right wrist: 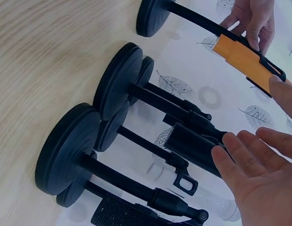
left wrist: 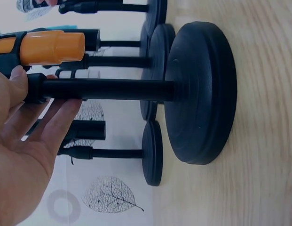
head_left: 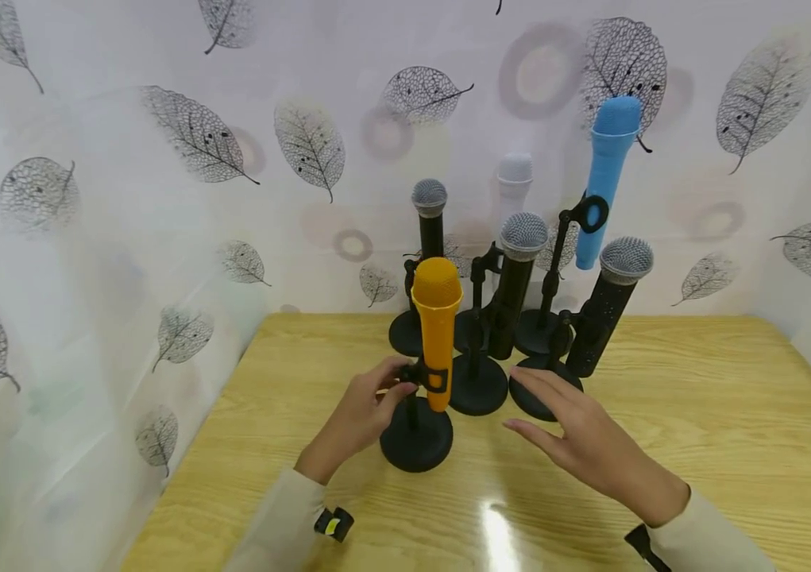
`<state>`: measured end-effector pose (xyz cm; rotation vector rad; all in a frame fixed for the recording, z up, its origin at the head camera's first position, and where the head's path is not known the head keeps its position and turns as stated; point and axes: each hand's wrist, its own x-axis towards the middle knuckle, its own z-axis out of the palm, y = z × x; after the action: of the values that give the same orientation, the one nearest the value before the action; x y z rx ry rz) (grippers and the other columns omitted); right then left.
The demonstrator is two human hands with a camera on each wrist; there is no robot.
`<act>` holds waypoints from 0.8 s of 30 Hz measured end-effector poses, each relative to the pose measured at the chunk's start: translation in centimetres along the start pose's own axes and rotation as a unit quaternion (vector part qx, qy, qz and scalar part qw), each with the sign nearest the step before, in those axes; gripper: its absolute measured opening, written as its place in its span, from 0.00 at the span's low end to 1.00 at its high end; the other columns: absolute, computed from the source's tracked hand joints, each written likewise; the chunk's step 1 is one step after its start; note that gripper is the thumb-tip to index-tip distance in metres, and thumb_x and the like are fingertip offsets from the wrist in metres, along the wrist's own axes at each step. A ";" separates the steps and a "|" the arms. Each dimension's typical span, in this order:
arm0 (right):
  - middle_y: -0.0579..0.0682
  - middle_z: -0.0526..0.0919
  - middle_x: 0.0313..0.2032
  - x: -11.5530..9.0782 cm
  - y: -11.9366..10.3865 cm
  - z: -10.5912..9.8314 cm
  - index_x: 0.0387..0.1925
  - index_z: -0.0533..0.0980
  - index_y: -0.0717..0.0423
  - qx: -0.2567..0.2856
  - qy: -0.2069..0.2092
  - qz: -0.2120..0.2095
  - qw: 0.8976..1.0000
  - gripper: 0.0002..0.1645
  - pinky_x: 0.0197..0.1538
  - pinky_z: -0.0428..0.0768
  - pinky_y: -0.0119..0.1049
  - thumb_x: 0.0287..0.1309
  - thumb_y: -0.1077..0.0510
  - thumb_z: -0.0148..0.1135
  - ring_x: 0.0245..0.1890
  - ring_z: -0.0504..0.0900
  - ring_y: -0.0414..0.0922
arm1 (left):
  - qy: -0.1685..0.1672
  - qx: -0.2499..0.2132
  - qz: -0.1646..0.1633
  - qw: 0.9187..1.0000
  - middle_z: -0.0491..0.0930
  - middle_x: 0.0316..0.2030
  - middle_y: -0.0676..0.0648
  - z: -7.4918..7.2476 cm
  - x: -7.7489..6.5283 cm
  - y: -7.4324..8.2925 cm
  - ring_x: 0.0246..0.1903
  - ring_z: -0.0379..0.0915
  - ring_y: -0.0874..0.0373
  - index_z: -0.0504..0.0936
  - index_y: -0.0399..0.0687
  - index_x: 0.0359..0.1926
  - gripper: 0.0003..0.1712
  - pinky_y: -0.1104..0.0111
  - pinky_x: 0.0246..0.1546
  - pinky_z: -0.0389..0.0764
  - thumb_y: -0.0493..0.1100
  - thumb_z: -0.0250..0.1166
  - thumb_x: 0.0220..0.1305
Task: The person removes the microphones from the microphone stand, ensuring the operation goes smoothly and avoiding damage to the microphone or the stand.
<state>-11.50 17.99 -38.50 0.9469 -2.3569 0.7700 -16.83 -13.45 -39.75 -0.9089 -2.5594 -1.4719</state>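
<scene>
My left hand (head_left: 365,409) grips the upper pole of a black microphone stand (left wrist: 108,88), thumb on one side and fingers on the other. An orange microphone (head_left: 437,334) sits tilted in that stand's clip. The round base (head_left: 415,437) is at the front of the group; whether it touches the table I cannot tell. My right hand (head_left: 584,437) hovers to the right, fingers extended and holding nothing. Nearest to it are a black microphone with a silver head (head_left: 612,306) and its stand's base (head_left: 544,393). The right wrist view shows the palm (right wrist: 272,188) open beside the stands.
Behind stand several more microphones on black stands: a blue one (head_left: 608,171), a white one (head_left: 515,183), a black one in the middle (head_left: 515,278) and another at back left (head_left: 430,226). The wooden table (head_left: 291,357) meets a leaf-patterned cloth (head_left: 348,56) at its back edge.
</scene>
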 end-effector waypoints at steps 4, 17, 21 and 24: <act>0.54 0.78 0.61 0.5 -0.2 -0.1 0.67 0.73 0.59 0.017 0.011 -0.007 1.000 0.40 0.63 0.69 0.19 0.53 0.58 0.78 0.57 0.81 0.52 | -0.005 -0.015 0.000 1.000 0.82 0.54 0.45 0.6 -0.1 0.4 0.52 0.82 0.52 0.76 0.45 0.60 0.15 0.62 0.51 0.84 0.37 0.60 0.75; 0.50 0.80 0.60 1.8 -0.9 -0.2 0.67 0.73 0.57 0.078 -0.004 0.021 0.997 0.41 0.59 0.80 0.37 0.52 0.62 0.78 0.58 0.81 0.48 | -0.019 -0.037 0.005 0.999 0.83 0.51 0.46 2.2 -0.6 1.7 0.51 0.83 0.56 0.77 0.45 0.57 0.14 0.69 0.46 0.85 0.36 0.61 0.73; 0.49 0.81 0.59 2.1 -1.2 -0.3 0.67 0.73 0.57 0.092 -0.001 0.035 0.995 0.41 0.59 0.81 0.39 0.52 0.62 0.78 0.58 0.81 0.48 | -0.022 -0.039 0.011 0.999 0.84 0.52 0.47 2.7 -0.6 2.0 0.50 0.83 0.56 0.77 0.45 0.58 0.14 0.70 0.45 0.85 0.37 0.61 0.73; 0.49 0.82 0.58 2.4 -1.5 -0.4 0.67 0.73 0.56 0.106 0.003 0.047 0.993 0.40 0.56 0.82 0.43 0.53 0.62 0.77 0.56 0.82 0.48 | -0.022 -0.039 0.017 0.999 0.84 0.52 0.47 3.0 -0.6 2.1 0.50 0.83 0.55 0.77 0.46 0.58 0.15 0.70 0.44 0.85 0.37 0.62 0.73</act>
<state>-11.87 16.28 -36.30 0.9216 -2.3615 1.0763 -14.57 -10.48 -39.95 -1.0002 -2.5206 -1.5704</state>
